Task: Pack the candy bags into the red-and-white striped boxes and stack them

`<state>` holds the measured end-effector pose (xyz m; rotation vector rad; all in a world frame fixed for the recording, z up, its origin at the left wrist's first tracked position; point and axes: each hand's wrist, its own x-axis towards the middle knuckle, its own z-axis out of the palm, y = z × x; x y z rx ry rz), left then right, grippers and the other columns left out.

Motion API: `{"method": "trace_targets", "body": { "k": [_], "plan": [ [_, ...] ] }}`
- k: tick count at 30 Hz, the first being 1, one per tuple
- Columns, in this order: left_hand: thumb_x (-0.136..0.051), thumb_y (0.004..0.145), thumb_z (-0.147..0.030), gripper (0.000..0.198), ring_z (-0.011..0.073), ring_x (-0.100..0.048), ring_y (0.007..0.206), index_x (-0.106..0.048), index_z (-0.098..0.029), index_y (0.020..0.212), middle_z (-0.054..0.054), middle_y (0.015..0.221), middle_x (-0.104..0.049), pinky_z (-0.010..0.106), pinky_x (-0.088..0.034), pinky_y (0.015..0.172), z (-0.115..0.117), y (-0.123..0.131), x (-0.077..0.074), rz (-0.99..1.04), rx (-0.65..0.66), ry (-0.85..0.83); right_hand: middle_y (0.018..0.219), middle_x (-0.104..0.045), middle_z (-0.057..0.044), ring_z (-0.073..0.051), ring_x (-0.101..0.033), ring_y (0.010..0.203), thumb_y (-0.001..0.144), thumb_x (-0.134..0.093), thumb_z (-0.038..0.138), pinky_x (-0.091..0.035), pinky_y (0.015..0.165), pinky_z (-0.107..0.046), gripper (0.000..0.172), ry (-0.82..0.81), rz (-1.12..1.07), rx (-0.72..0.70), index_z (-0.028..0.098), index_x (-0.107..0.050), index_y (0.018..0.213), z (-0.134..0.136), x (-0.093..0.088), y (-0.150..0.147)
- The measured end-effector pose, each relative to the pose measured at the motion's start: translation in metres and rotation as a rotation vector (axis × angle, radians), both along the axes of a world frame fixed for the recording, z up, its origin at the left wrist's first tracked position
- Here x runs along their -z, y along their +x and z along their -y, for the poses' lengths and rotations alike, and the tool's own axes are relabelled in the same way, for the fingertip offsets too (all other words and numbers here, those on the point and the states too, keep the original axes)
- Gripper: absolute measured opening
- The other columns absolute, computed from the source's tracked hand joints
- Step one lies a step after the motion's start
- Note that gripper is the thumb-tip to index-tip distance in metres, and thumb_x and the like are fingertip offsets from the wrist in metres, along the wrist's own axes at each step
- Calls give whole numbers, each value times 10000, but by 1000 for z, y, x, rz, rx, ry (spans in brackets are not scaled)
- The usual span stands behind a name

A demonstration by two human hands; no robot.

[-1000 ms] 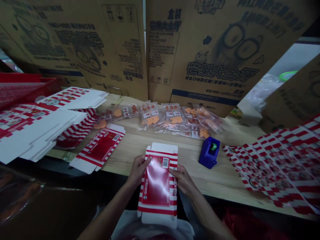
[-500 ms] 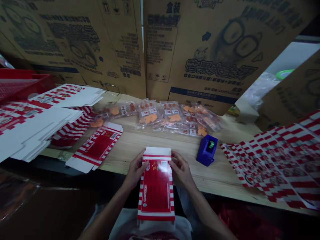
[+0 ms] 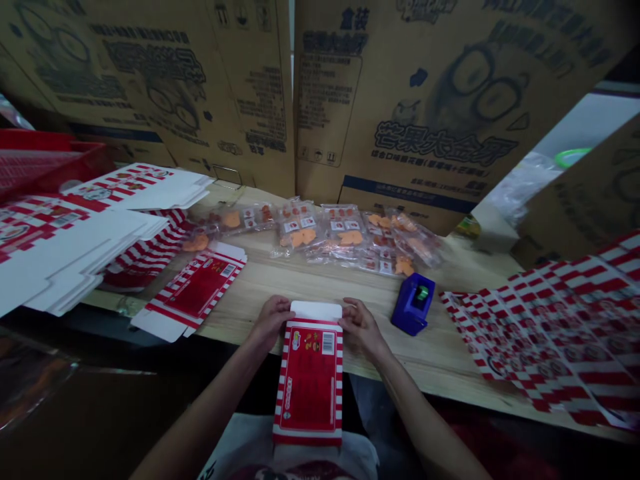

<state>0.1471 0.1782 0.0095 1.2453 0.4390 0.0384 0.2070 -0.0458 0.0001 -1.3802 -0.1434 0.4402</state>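
Note:
A red-and-white striped cardboard box (image 3: 310,383) lies between my hands at the table's front edge, its white top flap (image 3: 317,311) pointing away from me. My left hand (image 3: 273,323) pinches the upper left corner by the flap. On the other side my right hand (image 3: 361,327) has thumb and fingers closed on the upper right corner. Whether the box is folded out fully or flat I cannot tell. A blue tape dispenser (image 3: 411,308) with green tape stands to the right of my right hand. Another striped box (image 3: 193,290) lies flat to the left.
Clear packets with orange pieces (image 3: 345,233) lie in a row at the back. Stacked flat boxes (image 3: 65,253) and a red basket (image 3: 75,163) are at left. More striped boxes (image 3: 560,340) fan out at right. Large cartons (image 3: 400,100) wall off the back.
Both hands have slid to the box's top corners, my left hand up from its side. The box has shifted slightly down and left in view.

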Motion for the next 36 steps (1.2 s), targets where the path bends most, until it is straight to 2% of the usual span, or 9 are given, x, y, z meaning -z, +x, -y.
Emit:
{"method": "trace_targets", "body": {
  "k": [3, 6, 11, 15, 19, 22, 27, 32, 36],
  "plan": [
    [-743, 535, -234, 344, 161, -623, 609, -675, -118, 851, 43, 715, -693, 251, -469, 582, -3, 3, -4, 9, 117, 9, 736, -662, 3, -137, -589, 658, 627, -807, 317, -449, 643, -246, 301, -41, -53, -162, 189, -706, 880, 4, -5, 5],
    [-754, 582, -264, 233, 168, -618, 640, -706, -116, 757, 51, 702, -700, 250, -463, 619, -7, -1, -8, 41, 195, 75, 700, -654, -4, -136, -573, 640, 686, -769, 350, -437, 631, -247, 190, -117, 60, -169, 179, -703, 735, 7, -10, 3],
    [-684, 727, -322, 177, 188, -625, 719, -741, -156, 702, 55, 761, -720, 251, -466, 648, -11, -15, -10, 125, 289, 357, 932, -693, -60, -198, -626, 864, 774, -696, 390, -479, 761, -292, 191, -158, 249, -216, 207, -735, 812, 9, -17, -10],
    [-704, 668, -292, 144, 198, -633, 725, -737, -159, 711, 57, 746, -712, 254, -479, 642, -9, -17, -17, 138, 299, 442, 735, -691, -42, -178, -613, 689, 745, -714, 370, -479, 639, -281, 174, -270, 257, -193, 200, -707, 710, 8, -16, -12],
    [-706, 617, -264, 161, 164, -601, 625, -738, -153, 729, 42, 688, -700, 234, -455, 578, -8, -9, -26, 119, 310, 460, 744, -690, -16, -168, -614, 676, 663, -759, 278, -481, 633, -272, 208, -310, 249, -149, 206, -704, 851, 7, -20, -8],
    [-686, 628, -268, 126, 131, -537, 538, -717, -149, 655, 20, 589, -657, 212, -393, 510, -8, -3, -30, 114, 307, 472, 636, -642, 4, -145, -562, 580, 696, -714, 268, -439, 564, -252, 105, -346, 251, -141, 199, -684, 769, 6, -28, -5],
    [-677, 645, -276, 141, 141, -544, 568, -679, -146, 588, 23, 575, -636, 220, -402, 539, -5, -5, -33, 139, 327, 473, 612, -613, 7, -140, -536, 589, 724, -686, 276, -413, 552, -240, 120, -292, 273, -137, 191, -641, 653, 9, -33, -8],
    [-678, 721, -320, 172, 184, -616, 693, -704, -151, 711, 67, 740, -689, 248, -470, 615, -2, -18, -25, 213, 357, 481, 822, -677, -42, -182, -607, 756, 757, -705, 350, -476, 671, -277, 152, -181, 256, -75, 201, -679, 741, 10, -20, -29],
    [-664, 753, -319, 167, 185, -618, 712, -689, -166, 690, 68, 760, -682, 251, -478, 640, -1, -26, -16, 245, 316, 519, 931, -669, -66, -207, -622, 871, 760, -708, 351, -496, 761, -309, 133, -147, 280, 16, 219, -694, 747, 8, -14, -45]
  ]
}}
